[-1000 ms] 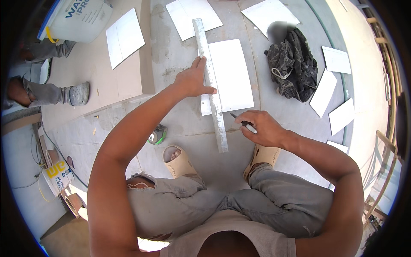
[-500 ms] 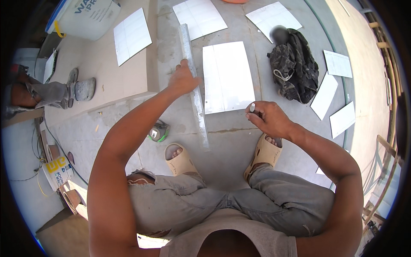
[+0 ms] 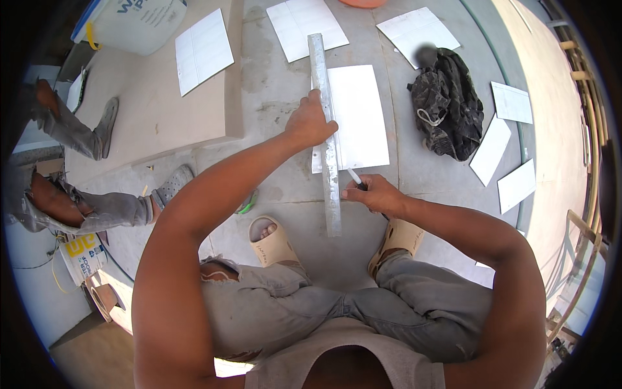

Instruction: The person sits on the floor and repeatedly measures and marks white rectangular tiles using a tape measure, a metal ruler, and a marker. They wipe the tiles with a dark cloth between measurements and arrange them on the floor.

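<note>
My left hand grips a long metal bar, its fingers wrapped round the bar's left edge. The bar lies lengthwise over the left part of a white tile, and its near end sticks out past the tile's near edge. My right hand pinches a marker pen with a pale tip and dark grip. The pen's tip is close to the tile's near edge, just right of the bar; whether it touches the tile I cannot tell.
More white tiles lie around the floor. A dark camouflage cloth item sits to the right. At the far left stands a translucent bucket on a raised slab. Another person's shoe is near my left arm.
My left hand has shifted the bar rightward onto the tile. My right hand has come left and nearer, bringing the pen toward the bar. The other person has stepped closer on the left.
</note>
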Tool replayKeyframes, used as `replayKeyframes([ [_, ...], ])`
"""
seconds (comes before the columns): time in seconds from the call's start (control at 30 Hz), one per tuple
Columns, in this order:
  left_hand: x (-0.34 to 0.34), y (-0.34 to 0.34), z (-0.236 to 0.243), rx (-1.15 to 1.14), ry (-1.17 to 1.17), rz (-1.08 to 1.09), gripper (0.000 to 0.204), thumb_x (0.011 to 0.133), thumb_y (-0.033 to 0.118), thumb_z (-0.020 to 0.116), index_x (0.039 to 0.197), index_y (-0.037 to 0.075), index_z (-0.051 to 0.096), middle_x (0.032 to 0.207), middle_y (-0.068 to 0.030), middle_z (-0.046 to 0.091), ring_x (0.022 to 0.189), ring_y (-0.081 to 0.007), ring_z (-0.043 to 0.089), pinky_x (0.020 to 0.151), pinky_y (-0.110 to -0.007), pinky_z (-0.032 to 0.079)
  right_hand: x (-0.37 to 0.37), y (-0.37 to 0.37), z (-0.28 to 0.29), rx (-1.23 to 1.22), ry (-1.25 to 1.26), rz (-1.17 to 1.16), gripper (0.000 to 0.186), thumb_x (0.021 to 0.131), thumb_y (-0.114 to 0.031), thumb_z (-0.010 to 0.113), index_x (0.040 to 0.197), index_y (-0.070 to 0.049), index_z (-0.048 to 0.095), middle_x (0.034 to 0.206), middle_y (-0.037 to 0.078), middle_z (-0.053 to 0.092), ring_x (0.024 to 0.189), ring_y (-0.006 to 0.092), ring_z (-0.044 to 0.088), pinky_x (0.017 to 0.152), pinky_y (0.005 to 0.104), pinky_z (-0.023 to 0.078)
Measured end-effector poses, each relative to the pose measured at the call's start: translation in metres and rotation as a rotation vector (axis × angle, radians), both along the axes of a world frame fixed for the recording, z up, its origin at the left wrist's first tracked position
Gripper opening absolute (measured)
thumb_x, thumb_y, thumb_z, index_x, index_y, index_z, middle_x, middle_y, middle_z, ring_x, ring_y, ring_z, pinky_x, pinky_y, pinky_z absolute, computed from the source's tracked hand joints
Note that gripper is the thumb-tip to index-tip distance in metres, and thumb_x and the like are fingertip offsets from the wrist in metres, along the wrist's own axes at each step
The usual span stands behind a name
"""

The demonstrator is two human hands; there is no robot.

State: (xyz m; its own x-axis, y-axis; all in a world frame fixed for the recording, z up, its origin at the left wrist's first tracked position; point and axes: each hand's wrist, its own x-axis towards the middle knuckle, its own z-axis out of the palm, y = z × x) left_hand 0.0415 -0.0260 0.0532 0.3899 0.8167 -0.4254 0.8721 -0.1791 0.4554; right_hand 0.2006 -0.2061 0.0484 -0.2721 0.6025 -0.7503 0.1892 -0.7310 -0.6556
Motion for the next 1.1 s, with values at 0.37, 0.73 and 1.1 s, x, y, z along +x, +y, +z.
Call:
replayKeyframes([
  [0.37, -0.015, 0.006, 0.003, 0.021, 0.051, -0.276, 0.105, 0.077, 0.04, 0.082, 0.154, -0.001, 0.024, 0.146, -0.0301, 0.038, 0.131, -0.0421, 0.049, 0.11, -0.046, 0.042, -0.003, -0.006, -0.038, 0.03, -0.029, 0.022, 0.031, 0.09, -0.03, 0.067, 0.091, 0.0, 0.067, 0.061, 0.007, 0.056, 0.041, 0.0163, 0.051, 0.039, 0.036, 0.041],
  [0.73, -0.03, 0.007, 0.002, 0.124, 0.111, -0.451, 0.114, 0.074, 0.047, 0.083, 0.157, 0.0, 0.02, 0.158, -0.0291, 0.026, 0.142, -0.0447, 0.037, 0.116, -0.045, 0.036, -0.005, -0.007, -0.041, 0.068, -0.021, -0.019, 0.029, 0.089, -0.026, 0.068, 0.083, 0.003, 0.068, 0.06, 0.01, 0.058, 0.045, 0.0172, 0.053, 0.043, 0.0345, 0.043],
  [1.1, -0.031, 0.01, -0.001, 0.086, 0.081, -0.456, 0.117, 0.074, 0.047, 0.083, 0.158, -0.001, 0.016, 0.161, -0.0273, 0.023, 0.14, -0.0428, 0.041, 0.115, -0.043, 0.038, -0.005, -0.007, -0.041, 0.08, 0.008, -0.018, 0.029, 0.089, -0.026, 0.068, 0.083, 0.002, 0.068, 0.06, 0.009, 0.058, 0.044, 0.0159, 0.052, 0.043, 0.0338, 0.043],
])
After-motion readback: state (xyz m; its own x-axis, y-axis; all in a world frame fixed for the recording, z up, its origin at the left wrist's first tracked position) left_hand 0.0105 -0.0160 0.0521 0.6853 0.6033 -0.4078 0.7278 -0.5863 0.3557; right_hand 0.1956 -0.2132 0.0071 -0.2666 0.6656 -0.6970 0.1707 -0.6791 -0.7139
